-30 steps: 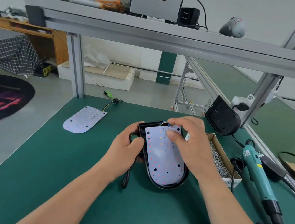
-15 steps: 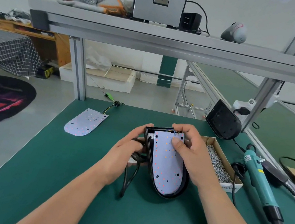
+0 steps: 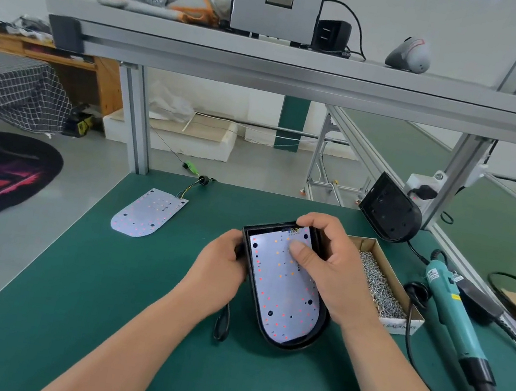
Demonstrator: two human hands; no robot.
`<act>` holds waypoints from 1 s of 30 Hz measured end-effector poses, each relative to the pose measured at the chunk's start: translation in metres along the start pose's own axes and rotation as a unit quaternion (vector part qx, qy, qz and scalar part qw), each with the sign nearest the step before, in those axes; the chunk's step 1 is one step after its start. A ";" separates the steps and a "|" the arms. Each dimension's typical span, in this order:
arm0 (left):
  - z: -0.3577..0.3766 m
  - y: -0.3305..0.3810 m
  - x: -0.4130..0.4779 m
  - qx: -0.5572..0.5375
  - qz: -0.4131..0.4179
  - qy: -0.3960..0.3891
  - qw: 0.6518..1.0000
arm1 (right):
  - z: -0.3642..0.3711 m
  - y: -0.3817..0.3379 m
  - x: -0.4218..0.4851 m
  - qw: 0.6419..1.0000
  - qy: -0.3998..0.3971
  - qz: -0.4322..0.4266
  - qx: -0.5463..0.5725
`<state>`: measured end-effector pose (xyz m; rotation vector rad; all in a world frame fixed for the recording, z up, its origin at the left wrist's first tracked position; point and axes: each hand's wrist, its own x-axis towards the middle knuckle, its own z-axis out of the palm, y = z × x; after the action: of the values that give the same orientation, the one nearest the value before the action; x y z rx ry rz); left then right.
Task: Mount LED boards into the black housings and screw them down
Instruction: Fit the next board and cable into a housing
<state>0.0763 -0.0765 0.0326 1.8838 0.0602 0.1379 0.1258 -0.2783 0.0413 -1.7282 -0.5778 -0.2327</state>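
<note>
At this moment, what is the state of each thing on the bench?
LED board: inside black housing, pressed by right hand.
black housing: gripped by left hand and right hand.
spare board: flat on mat, untouched.
second housing: leaning against frame post.
screw box: open, holds screws.
screwdriver: lying on mat, unheld.

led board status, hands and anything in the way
Left hand grips housing left rim. Right hand curled over far rim, thumb on board. Board lies inside housing. Screwdriver lies at right, nothing blocking.
</note>
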 end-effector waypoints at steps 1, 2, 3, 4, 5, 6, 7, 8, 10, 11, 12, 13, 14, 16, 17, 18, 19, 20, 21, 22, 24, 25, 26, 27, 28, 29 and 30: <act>0.001 0.001 0.000 0.030 0.001 0.014 0.999 | 0.000 0.000 0.001 1.000 0.001 0.010 0.005; 0.001 0.002 -0.001 0.061 0.007 0.027 0.998 | -0.001 -0.001 0.002 1.000 0.002 0.018 0.009; 0.000 0.003 -0.003 0.082 0.013 0.036 0.996 | -0.001 -0.001 0.003 1.000 0.003 0.020 0.006; 0.000 0.004 -0.004 0.089 0.017 0.039 0.995 | -0.002 -0.002 0.005 1.000 0.005 0.018 -0.005; 0.000 0.003 -0.004 0.091 0.018 0.037 0.995 | -0.002 -0.003 0.005 1.000 0.005 0.016 -0.021; 0.000 0.002 -0.004 0.094 0.018 0.038 0.995 | -0.003 -0.004 0.006 0.999 0.003 0.013 -0.034; -0.001 0.000 -0.004 0.101 0.018 0.040 0.994 | -0.003 -0.005 0.006 0.999 -0.001 0.012 -0.039; -0.002 -0.001 -0.005 0.104 0.019 0.038 0.994 | -0.003 -0.006 0.006 0.999 -0.004 0.015 -0.034; -0.001 -0.001 -0.006 0.068 0.024 0.006 0.997 | -0.003 -0.004 0.006 1.000 -0.007 0.026 -0.012; -0.001 -0.002 -0.007 0.032 0.025 -0.017 0.999 | -0.003 -0.004 0.006 1.000 -0.006 0.029 0.000; -0.001 -0.003 -0.008 -0.006 0.023 -0.035 0.999 | -0.003 -0.004 0.007 0.999 -0.003 0.033 0.008; -0.002 -0.003 -0.008 -0.046 0.018 -0.047 0.998 | -0.003 -0.004 0.007 0.999 0.003 0.037 0.013; -0.004 -0.002 -0.009 -0.087 0.010 -0.057 0.995 | -0.004 -0.003 0.007 0.999 0.009 0.043 0.014; -0.007 0.000 -0.011 -0.141 0.007 -0.068 0.988 | -0.007 -0.003 0.008 0.998 0.026 0.062 0.019; -0.008 0.001 -0.013 -0.146 0.016 -0.066 0.987 | -0.008 -0.003 0.007 0.997 0.032 0.070 0.020; -0.007 0.002 -0.014 -0.146 0.026 -0.067 0.987 | -0.009 -0.002 0.007 0.996 0.036 0.076 0.016; -0.006 0.002 -0.015 -0.142 0.032 -0.068 0.987 | -0.009 -0.002 0.008 0.996 0.036 0.080 0.011; -0.003 0.002 -0.016 -0.132 0.032 -0.065 0.989 | -0.009 -0.003 0.008 0.996 0.034 0.080 0.009; 0.000 0.002 -0.015 -0.122 0.027 -0.057 0.991 | -0.008 -0.004 0.008 0.996 0.032 0.078 0.013; 0.003 0.002 -0.015 -0.121 0.021 -0.044 0.991 | -0.007 -0.005 0.008 0.996 0.027 0.078 0.019; 0.008 0.004 -0.015 -0.144 0.019 -0.017 0.989 | -0.006 -0.007 0.008 0.996 0.013 0.093 0.012; 0.009 0.004 -0.015 -0.151 0.024 0.000 0.988 | -0.004 -0.008 0.007 0.995 0.006 0.100 0.003; 0.008 0.004 -0.015 -0.155 0.029 0.014 0.987 | -0.003 -0.008 0.006 0.995 0.003 0.103 -0.004; 0.008 0.005 -0.015 -0.161 0.032 0.022 0.986 | -0.001 -0.009 0.005 0.995 0.004 0.103 -0.008; 0.008 0.006 -0.016 -0.166 0.034 0.024 0.985 | -0.001 -0.009 0.005 0.995 0.008 0.103 -0.009; 0.008 0.006 -0.016 -0.171 0.035 0.022 0.984 | 0.000 -0.009 0.004 0.995 0.013 0.103 0.000; 0.008 0.007 -0.016 -0.175 0.036 0.019 0.984 | 0.000 -0.008 0.003 0.994 0.019 0.105 0.021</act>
<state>0.0611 -0.0878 0.0353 1.5321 -0.0064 0.2181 0.1247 -0.2761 0.0498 -1.7259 -0.3673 -0.1033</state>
